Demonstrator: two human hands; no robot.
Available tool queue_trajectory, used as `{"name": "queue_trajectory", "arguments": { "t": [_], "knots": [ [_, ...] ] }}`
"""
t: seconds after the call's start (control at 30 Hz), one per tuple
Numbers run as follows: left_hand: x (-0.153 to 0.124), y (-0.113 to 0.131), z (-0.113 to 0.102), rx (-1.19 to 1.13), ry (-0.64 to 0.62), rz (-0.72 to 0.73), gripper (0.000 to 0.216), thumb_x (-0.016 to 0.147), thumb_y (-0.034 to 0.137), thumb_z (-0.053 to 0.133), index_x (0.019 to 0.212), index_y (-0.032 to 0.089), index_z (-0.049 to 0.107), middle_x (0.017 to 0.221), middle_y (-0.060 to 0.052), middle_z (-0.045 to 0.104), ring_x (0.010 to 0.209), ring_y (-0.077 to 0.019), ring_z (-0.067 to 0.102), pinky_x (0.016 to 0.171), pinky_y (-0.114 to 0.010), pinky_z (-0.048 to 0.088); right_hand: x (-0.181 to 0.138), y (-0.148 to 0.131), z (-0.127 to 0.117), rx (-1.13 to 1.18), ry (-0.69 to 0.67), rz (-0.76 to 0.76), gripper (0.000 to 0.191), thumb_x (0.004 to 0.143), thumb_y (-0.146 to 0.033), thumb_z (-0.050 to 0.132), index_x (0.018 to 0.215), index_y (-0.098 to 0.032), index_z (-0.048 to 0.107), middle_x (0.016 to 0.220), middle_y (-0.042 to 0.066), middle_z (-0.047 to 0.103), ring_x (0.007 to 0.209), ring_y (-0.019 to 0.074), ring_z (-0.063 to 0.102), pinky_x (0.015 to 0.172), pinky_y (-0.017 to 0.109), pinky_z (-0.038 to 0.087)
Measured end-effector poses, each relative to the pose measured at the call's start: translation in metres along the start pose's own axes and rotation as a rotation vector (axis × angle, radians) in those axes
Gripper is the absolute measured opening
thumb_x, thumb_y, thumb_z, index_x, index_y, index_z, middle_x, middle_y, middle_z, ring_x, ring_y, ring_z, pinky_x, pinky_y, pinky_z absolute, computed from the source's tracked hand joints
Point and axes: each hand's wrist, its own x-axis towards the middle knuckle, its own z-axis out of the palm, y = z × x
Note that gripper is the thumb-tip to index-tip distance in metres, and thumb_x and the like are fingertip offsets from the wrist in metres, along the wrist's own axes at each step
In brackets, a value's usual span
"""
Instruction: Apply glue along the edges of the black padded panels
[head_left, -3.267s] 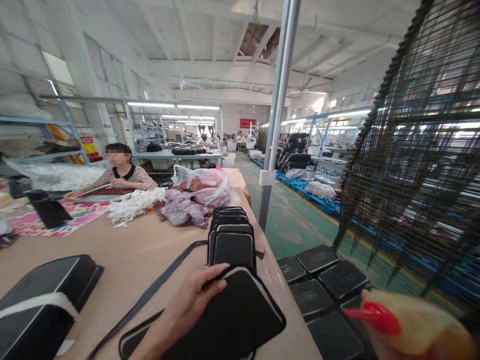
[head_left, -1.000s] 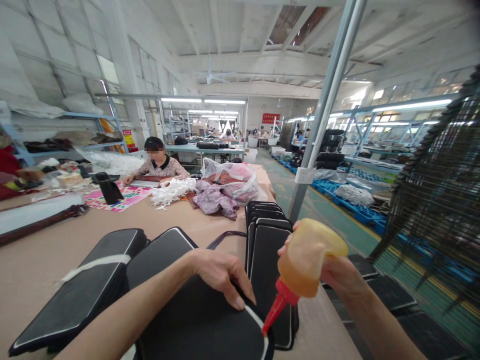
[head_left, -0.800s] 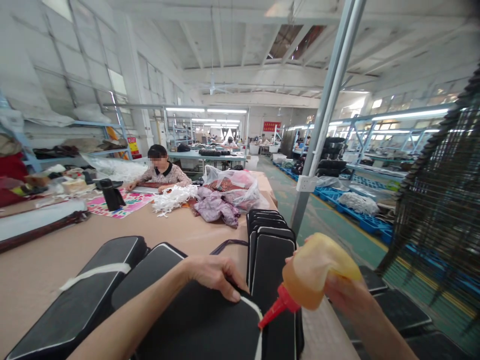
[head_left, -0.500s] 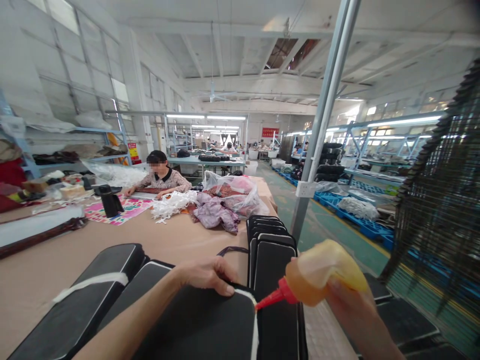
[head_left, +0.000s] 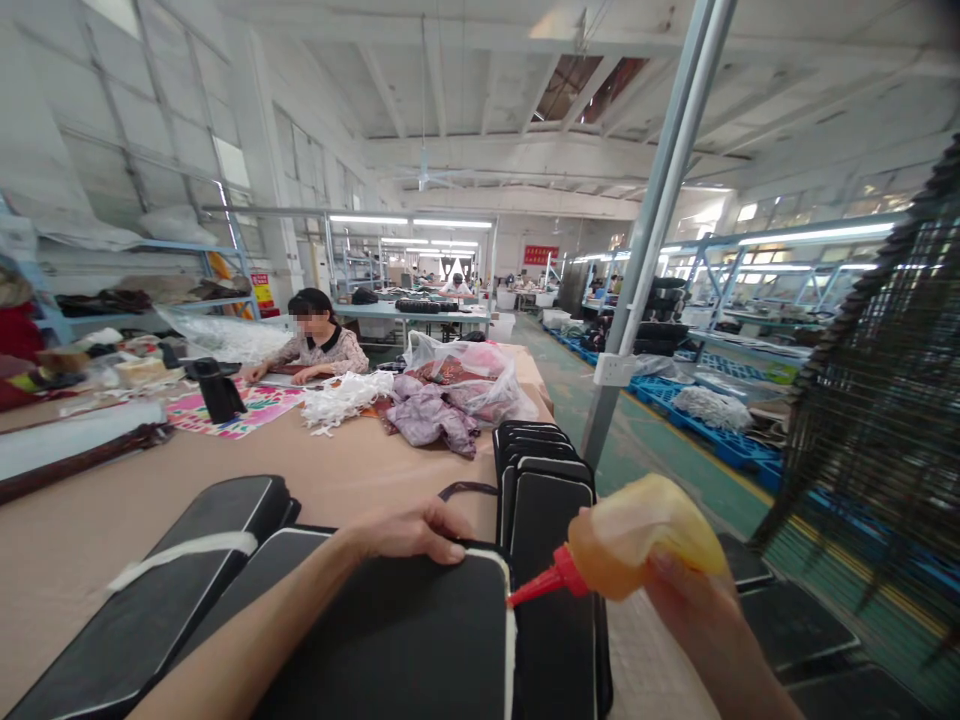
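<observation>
My left hand [head_left: 416,532] grips the far edge of a black padded panel [head_left: 397,630], thumb on top and fingers behind the edge. White trim runs along the panel's right side and round its corner. In my right hand [head_left: 686,590] is a glue bottle [head_left: 637,535], yellowish and translucent, tilted with its red nozzle pointing left. The nozzle tip touches or nearly touches the white trim just below the corner. Behind the nozzle stands a row of similar black panels [head_left: 551,520]. More black panels [head_left: 172,570] lie to the left, one with a white strip across it.
A tan-covered table [head_left: 337,480] carries a purple cloth bundle [head_left: 431,410], white strips [head_left: 345,400] and a black flask [head_left: 215,390]. Across it sits a co-worker [head_left: 315,340]. A metal post [head_left: 637,260] rises at the right, near a dark slatted screen [head_left: 870,380].
The bottle has shifted slightly left and up in the picture along with the panel and left hand. The nozzle stays at the panel's trim near the corner; both grips are the same.
</observation>
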Motion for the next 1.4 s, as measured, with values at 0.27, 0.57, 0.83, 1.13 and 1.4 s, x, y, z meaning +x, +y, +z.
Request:
{"name": "queue_trajectory", "arguments": {
  "t": [0.27,0.57,0.83,1.13,1.4],
  "knots": [
    [0.0,-0.001,-0.005,-0.043,0.03,-0.037,0.037,0.067,0.048,0.068,0.088,0.018,0.074,0.068,0.001,0.06,0.06,-0.0119,0.046,0.059,-0.021,0.037,-0.005,-0.003,0.01,0.011,-0.006,0.046,0.059,0.063,-0.031,0.079,0.118,-0.022,0.057,0.092,0.009,0.067,0.081,0.0324,0.064,0.076,0.049,0.054],
    [0.004,-0.014,-0.009,-0.133,0.097,-0.07,0.029,0.066,0.04,0.069,0.083,0.018,0.075,0.068,0.001,0.062,0.056,-0.0111,0.047,0.055,-0.021,0.035,-0.007,0.012,-0.007,0.039,-0.029,0.041,0.053,0.064,-0.027,0.076,0.115,-0.023,0.06,0.1,0.013,0.068,0.084,0.036,0.066,0.069,0.048,0.057],
    [0.007,-0.021,-0.011,-0.199,0.125,-0.094,0.029,0.064,0.038,0.07,0.084,0.018,0.075,0.067,0.0,0.066,0.057,-0.0125,0.053,0.056,-0.022,0.039,-0.014,0.0,0.007,0.088,-0.029,0.136,0.05,0.063,-0.028,0.079,0.109,-0.025,0.062,0.099,0.008,0.069,0.086,0.0312,0.067,0.074,0.041,0.057],
    [0.009,-0.035,-0.018,-0.248,0.121,-0.11,0.031,0.068,0.034,0.069,0.093,0.017,0.074,0.076,-0.001,0.07,0.058,-0.0099,0.054,0.057,-0.019,0.039,-0.021,-0.011,0.017,0.082,-0.01,0.2,0.059,0.059,-0.034,0.082,0.112,-0.025,0.059,0.097,0.011,0.068,0.088,0.0359,0.065,0.075,0.048,0.055],
    [0.008,-0.039,-0.02,-0.232,0.196,-0.111,0.032,0.068,0.035,0.07,0.094,0.017,0.074,0.086,-0.003,0.072,0.067,-0.0136,0.06,0.062,-0.021,0.043,-0.027,-0.013,0.015,0.049,0.03,0.212,0.064,0.06,-0.034,0.081,0.118,-0.026,0.056,0.098,0.01,0.068,0.088,0.0354,0.065,0.074,0.049,0.055]
  ]
}}
